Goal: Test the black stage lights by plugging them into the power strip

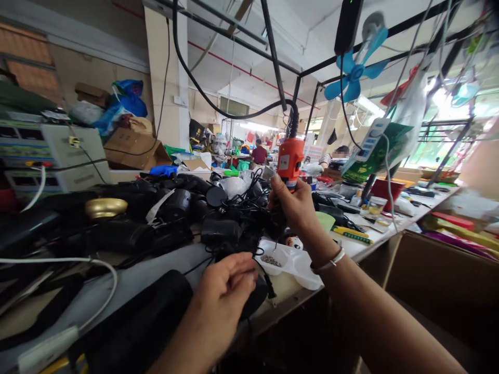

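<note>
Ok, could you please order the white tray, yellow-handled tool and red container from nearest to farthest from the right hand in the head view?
From the right hand:
1. White plastic tray, just below it.
2. Yellow-handled tool, to its right.
3. Red container, farther right.

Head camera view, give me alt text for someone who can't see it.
A right hand grips an orange electric screwdriver hanging from a black cable. A left hand holds black wires beside a pile of black parts on a workbench, near a white tray of small screws.
</note>
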`<control>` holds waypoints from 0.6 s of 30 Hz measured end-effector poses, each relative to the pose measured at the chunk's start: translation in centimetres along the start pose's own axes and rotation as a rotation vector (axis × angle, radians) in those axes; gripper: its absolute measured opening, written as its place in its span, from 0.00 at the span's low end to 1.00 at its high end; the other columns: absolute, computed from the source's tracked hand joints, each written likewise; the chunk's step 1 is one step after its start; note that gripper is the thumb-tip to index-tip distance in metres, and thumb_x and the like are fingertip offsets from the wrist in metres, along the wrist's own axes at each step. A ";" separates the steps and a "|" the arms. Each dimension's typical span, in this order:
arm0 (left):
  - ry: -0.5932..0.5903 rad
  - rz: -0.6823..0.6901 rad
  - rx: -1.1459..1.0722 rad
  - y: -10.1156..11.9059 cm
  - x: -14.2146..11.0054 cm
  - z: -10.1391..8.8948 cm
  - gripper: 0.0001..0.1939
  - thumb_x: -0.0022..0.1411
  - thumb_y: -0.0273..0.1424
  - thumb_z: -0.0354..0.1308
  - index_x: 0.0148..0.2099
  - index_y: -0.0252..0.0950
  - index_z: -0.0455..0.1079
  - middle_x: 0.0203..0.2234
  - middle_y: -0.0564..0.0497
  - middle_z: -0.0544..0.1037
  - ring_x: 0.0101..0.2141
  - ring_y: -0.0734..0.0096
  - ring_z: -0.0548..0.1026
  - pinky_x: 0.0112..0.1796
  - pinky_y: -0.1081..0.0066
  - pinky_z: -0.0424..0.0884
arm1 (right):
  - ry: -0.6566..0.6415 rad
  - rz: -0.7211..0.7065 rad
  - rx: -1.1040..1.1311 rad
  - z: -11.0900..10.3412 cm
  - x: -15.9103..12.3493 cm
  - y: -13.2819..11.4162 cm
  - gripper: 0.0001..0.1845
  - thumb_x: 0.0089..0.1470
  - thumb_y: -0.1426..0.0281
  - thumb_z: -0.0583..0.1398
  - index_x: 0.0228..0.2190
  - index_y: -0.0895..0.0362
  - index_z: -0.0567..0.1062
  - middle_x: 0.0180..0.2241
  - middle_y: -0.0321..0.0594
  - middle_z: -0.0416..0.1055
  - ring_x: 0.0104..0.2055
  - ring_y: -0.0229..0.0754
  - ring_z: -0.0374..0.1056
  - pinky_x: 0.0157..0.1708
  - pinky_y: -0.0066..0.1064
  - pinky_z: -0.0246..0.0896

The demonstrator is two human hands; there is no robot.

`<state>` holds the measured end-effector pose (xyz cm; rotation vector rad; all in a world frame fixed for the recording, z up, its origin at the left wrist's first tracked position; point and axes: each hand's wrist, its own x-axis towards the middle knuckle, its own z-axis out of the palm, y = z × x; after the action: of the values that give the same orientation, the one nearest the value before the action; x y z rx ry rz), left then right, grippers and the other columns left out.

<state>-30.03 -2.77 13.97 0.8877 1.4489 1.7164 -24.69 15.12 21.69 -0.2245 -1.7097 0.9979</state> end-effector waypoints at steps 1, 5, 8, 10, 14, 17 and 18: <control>0.019 0.023 0.050 0.1 0.9 0.5 0.17 0.58 0.23 0.56 0.51 0.30 0.68 0.49 0.40 0.76 0.46 0.63 0.76 0.50 0.63 0.70 | 0.000 0.004 0.009 0.0 0.0 -0.4 0.23 0.46 0.49 0.63 0.23 0.56 0.66 0.15 0.30 0.64 0.15 0.34 0.61 0.14 0.26 0.55; 0.068 0.153 0.253 0.1 3.2 2.2 0.26 0.50 0.16 0.58 0.53 0.29 0.68 0.46 0.37 0.77 0.44 0.59 0.76 0.44 0.64 0.71 | -0.014 0.014 0.082 0.3 -0.1 -2.9 0.23 0.46 0.48 0.62 0.23 0.55 0.67 0.15 0.30 0.64 0.14 0.33 0.61 0.13 0.25 0.55; 0.097 0.216 0.357 0.0 3.7 2.8 0.29 0.47 0.20 0.63 0.54 0.30 0.69 0.43 0.37 0.78 0.40 0.56 0.76 0.38 0.64 0.71 | -0.037 0.039 0.187 0.8 -0.4 -5.2 0.23 0.45 0.47 0.62 0.24 0.54 0.67 0.16 0.31 0.66 0.15 0.35 0.63 0.13 0.26 0.57; 0.109 0.265 0.385 0.2 3.5 2.6 0.26 0.47 0.21 0.63 0.52 0.32 0.72 0.34 0.42 0.81 0.34 0.56 0.77 0.37 0.64 0.69 | -0.050 0.056 0.251 1.2 -0.5 -6.5 0.23 0.45 0.47 0.62 0.24 0.54 0.67 0.17 0.32 0.65 0.15 0.35 0.64 0.12 0.26 0.58; 0.161 0.351 0.371 0.2 2.3 1.3 0.15 0.50 0.22 0.61 0.42 0.37 0.77 0.20 0.51 0.78 0.27 0.60 0.76 0.35 0.66 0.67 | -0.080 0.093 0.343 2.0 -0.9 -8.0 0.25 0.44 0.45 0.62 0.24 0.54 0.67 0.17 0.32 0.66 0.15 0.35 0.63 0.11 0.25 0.58; 0.270 0.286 0.217 -0.5 1.1 -0.2 0.07 0.51 0.28 0.62 0.35 0.37 0.78 0.28 0.47 0.80 0.26 0.64 0.75 0.30 0.70 0.68 | -0.084 0.162 0.404 2.5 -1.2 -8.2 0.27 0.39 0.43 0.64 0.26 0.54 0.68 0.17 0.32 0.66 0.15 0.34 0.62 0.11 0.25 0.57; 0.259 0.254 0.185 -0.8 0.8 -0.7 0.04 0.52 0.30 0.63 0.32 0.36 0.78 0.25 0.48 0.79 0.25 0.65 0.75 0.28 0.71 0.68 | -0.083 0.186 0.417 2.6 -1.3 -8.1 0.29 0.37 0.43 0.65 0.27 0.54 0.69 0.17 0.32 0.66 0.15 0.34 0.62 0.11 0.24 0.56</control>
<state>-31.00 -2.39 13.13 1.0126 1.7493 1.9657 -23.86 7.96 26.42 -0.0696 -1.5317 1.4932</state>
